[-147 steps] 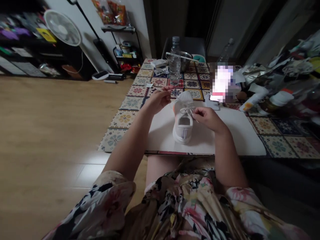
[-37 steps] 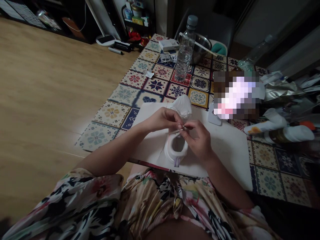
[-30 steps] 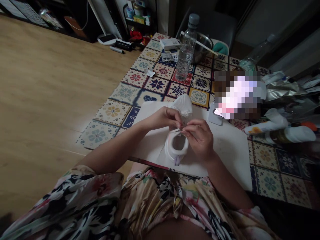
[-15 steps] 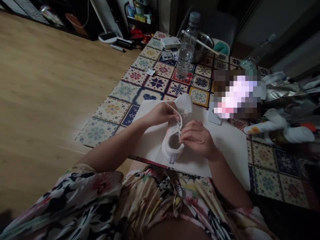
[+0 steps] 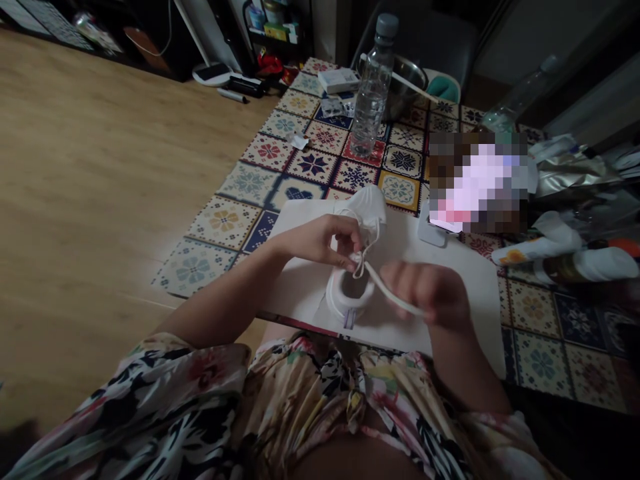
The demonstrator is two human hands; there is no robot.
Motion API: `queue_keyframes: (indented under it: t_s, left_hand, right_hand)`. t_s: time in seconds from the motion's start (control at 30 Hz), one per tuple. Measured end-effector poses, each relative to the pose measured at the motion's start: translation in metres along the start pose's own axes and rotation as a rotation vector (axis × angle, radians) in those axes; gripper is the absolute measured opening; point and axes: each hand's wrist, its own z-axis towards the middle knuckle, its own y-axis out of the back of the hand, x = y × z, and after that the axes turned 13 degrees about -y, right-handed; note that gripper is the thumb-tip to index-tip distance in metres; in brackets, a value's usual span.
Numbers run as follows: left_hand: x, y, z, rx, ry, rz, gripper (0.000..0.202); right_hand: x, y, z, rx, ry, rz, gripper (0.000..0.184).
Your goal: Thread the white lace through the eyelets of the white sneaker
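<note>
A small white shoe [image 5: 356, 267] stands on a white board [image 5: 450, 267] at the table's near edge, toe pointing away from me. My left hand [image 5: 320, 239] is closed in a pinch on the lace loop at the shoe's throat. My right hand [image 5: 431, 293], blurred by motion, is closed on the white shoelace [image 5: 387, 290], which runs taut from the shoe to the right.
A clear water bottle [image 5: 369, 100] stands on the patterned tablecloth [image 5: 310, 167] beyond the shoe, with a metal bowl [image 5: 407, 80] behind it. Tubes, bottles and foil packaging [image 5: 565, 247] crowd the right side. Wooden floor [image 5: 90, 173] lies to the left.
My right hand has swung out to the right, drawing a length of lace from the shoe. My left hand stays pinched at the shoe's throat.
</note>
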Motion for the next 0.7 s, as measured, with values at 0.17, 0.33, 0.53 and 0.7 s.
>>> queue_keyframes:
  t_s: [0.17,0.33,0.53,0.7]
  left_hand:
    - [0.000,-0.005,0.001,0.019,0.000,-0.018,0.019]
    - [0.000,-0.009,0.001,0.007,-0.015,-0.033,0.013]
    - [0.005,-0.009,0.002,-0.007,-0.024,-0.108,0.014]
    - [0.006,-0.006,0.003,-0.045,0.032,-0.246,0.024]
  right_hand:
    - [0.001,0.019,-0.002,-0.066,-0.212,-0.181,0.029]
    - [-0.014,0.013,0.008,-0.145,-0.262,-0.589,0.013]
    - [-0.022,0.003,0.011,-0.149,-0.191,-0.648,0.007]
    - [-0.022,0.002,0.011,-0.154,-0.210,-0.629,0.006]
